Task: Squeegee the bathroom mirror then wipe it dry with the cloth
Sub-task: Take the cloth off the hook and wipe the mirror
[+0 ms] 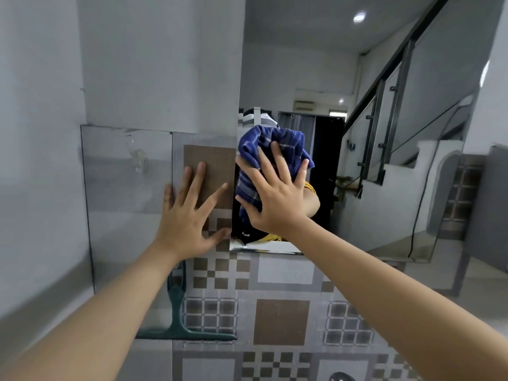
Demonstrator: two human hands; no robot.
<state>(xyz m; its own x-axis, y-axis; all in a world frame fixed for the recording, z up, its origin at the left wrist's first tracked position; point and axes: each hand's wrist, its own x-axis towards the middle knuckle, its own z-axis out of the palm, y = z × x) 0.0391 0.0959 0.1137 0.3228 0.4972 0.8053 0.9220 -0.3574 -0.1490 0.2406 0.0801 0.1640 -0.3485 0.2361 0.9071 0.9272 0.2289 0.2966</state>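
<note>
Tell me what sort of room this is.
Likely a home bathroom or wash area: a wall mirror, patterned wall tiles, and a green squeegee below the blue cloth wiping the glass.

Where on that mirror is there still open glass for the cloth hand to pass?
Open glass runs right of the right hand and blue cloth, toward the mirror edge, and above them. Its left edge is crowded: the left hand presses the tiles there.

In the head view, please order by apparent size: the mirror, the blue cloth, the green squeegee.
1. mirror, clearly largest.
2 and 3. blue cloth and green squeegee look similar; the squeegee is partly hidden by the left arm, so I cannot rank them.
</note>
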